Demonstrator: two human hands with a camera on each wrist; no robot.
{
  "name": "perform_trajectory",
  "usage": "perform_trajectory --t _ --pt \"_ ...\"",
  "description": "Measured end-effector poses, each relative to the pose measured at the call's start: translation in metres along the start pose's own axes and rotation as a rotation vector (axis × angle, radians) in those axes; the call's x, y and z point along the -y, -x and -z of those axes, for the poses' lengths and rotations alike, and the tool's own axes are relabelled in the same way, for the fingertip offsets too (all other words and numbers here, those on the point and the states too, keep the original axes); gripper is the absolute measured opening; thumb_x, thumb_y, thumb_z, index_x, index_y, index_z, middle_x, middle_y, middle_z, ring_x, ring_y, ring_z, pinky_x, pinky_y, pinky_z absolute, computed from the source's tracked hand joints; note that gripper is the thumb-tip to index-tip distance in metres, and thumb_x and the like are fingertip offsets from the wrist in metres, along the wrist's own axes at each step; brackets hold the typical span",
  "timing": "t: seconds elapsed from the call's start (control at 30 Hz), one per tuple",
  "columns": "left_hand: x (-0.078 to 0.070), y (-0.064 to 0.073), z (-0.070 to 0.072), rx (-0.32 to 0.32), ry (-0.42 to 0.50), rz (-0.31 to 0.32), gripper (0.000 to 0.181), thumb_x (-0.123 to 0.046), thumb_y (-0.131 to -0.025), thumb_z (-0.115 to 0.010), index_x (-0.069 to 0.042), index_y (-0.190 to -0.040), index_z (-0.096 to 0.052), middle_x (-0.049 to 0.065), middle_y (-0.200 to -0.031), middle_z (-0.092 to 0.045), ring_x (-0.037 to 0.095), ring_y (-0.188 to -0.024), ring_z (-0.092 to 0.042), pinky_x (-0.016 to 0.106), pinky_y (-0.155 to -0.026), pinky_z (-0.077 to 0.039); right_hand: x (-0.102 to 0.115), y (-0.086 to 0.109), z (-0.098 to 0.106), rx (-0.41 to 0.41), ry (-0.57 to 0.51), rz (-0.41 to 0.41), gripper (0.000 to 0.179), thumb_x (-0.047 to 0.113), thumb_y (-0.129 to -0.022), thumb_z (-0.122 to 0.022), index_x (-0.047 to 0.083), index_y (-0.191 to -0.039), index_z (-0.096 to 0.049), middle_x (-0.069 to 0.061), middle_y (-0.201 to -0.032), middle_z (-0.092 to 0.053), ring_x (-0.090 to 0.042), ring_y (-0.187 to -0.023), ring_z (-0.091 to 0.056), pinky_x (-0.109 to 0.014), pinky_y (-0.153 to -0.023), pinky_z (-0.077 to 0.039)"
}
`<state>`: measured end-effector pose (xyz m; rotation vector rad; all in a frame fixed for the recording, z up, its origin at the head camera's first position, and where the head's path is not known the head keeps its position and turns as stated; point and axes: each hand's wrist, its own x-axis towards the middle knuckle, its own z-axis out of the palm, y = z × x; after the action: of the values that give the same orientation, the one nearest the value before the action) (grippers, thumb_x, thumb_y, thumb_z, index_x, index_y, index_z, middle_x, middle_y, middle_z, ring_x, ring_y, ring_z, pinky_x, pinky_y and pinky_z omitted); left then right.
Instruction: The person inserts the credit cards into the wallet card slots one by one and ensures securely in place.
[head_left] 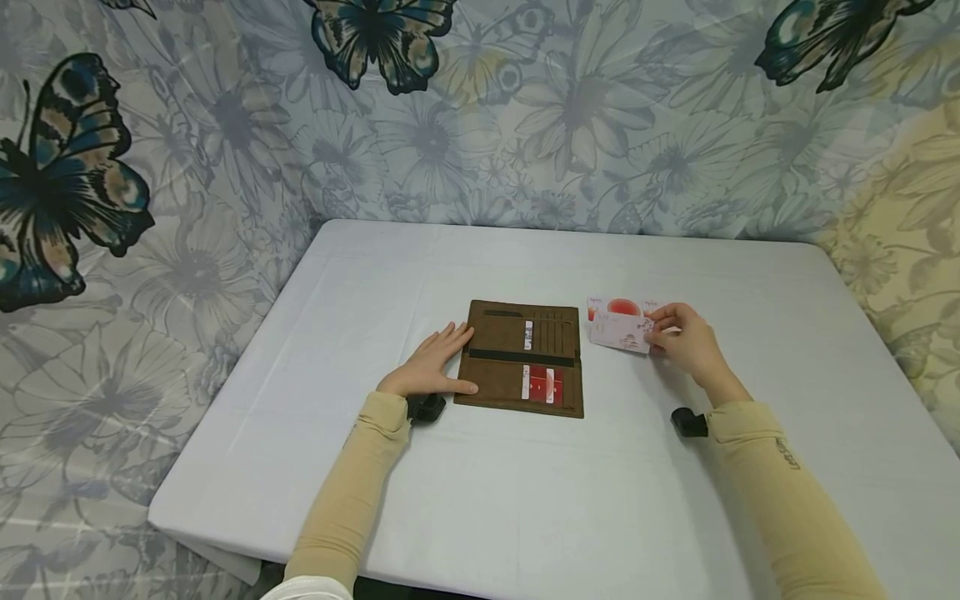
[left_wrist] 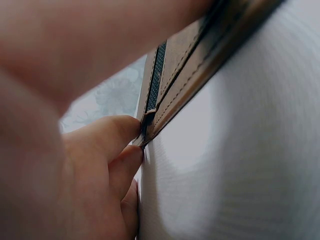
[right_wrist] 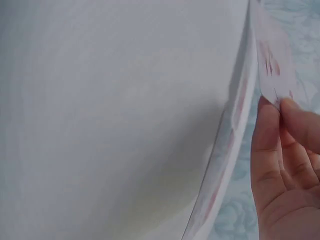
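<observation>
I see the right hand [head_left: 690, 346] pinching a pale printed slip [head_left: 618, 332], right of frame centre: likely light, creasable; best held by an edge. Left hand [head_left: 427, 364], fingers spread, touches the brown wallet [head_left: 491, 385], mid-frame.

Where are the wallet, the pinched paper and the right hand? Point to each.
Wallet [head_left: 504, 337], head view, its far panel.
Pinched paper [head_left: 619, 332], head view, its printed face.
Right hand [head_left: 692, 343], head view, its middle.

White-covered table [head_left: 525, 492], butterfly-and-flower-patterned walls [head_left: 585, 108], yellowish right corner [head_left: 922, 208]
</observation>
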<state>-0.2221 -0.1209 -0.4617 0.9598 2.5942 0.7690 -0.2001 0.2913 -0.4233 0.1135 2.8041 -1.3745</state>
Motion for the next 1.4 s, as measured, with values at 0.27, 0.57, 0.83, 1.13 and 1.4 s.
perform_trajectory --t 0.27,0.57,0.83,1.13,1.4 --pt "0.0 0.0 0.001 0.003 -0.009 0.008 0.1 -0.046 -0.079 -0.07 -0.006 -0.149 -0.011 0.01 -0.154 -0.005 0.025 -0.139 0.004 0.041 -0.11 0.002 0.013 0.003 -0.008 -0.079 -0.229 0.006 0.036 -0.002 -0.088 -0.059 -0.012 -0.119 -0.044 -0.015 -0.096 -0.051 -0.002 -0.07 -0.054 -0.019 -0.066 -0.052" --pt "0.001 -0.001 -0.001 0.005 0.0 0.012 0.1 -0.046 -0.078 -0.07 -0.007 -0.149 -0.011 0.008 -0.154 -0.004 0.023 -0.139 0.004 0.041 -0.11 0.002 0.026 -0.001 -0.028 -0.051 -0.308 0.004 0.04 0.002 -0.087 -0.062 -0.012 -0.12 -0.043 -0.018 -0.098 -0.052 -0.002 -0.069 -0.055 -0.02 -0.068 -0.052" --pt "0.002 0.001 -0.001 -0.015 0.056 -0.032 0.103 -0.06 -0.078 -0.062 -0.006 -0.149 -0.012 0.01 -0.154 -0.005 0.024 -0.139 0.005 0.04 -0.11 0.005 0.038 -0.007 -0.045 -0.02 -0.385 0.021 0.039 -0.005 -0.086 -0.061 -0.015 -0.119 -0.044 -0.019 -0.094 -0.052 -0.004 -0.068 -0.058 -0.023 -0.068 -0.053" --pt "0.001 -0.001 -0.001 0.004 0.004 0.007 0.1 -0.047 -0.078 -0.069 -0.007 -0.149 -0.011 0.009 -0.154 -0.004 0.024 -0.139 0.005 0.04 -0.11 0.003 0.048 -0.007 -0.057 -0.008 -0.348 0.025 0.035 -0.004 -0.086 -0.061 -0.014 -0.115 -0.045 -0.021 -0.093 -0.055 -0.005 -0.064 -0.061 -0.029 -0.069 -0.054" --pt "0.001 -0.001 -0.001 0.008 -0.008 0.021 0.101 -0.047 -0.078 -0.069 -0.008 -0.15 -0.01 0.007 -0.154 -0.004 0.022 -0.139 0.005 0.039 -0.11 0.003 0.052 -0.008 -0.063 -0.023 -0.319 0.006 0.031 -0.005 -0.083 -0.061 -0.012 -0.11 -0.047 -0.018 -0.088 -0.057 -0.01 -0.06 -0.064 -0.036 -0.067 -0.054"
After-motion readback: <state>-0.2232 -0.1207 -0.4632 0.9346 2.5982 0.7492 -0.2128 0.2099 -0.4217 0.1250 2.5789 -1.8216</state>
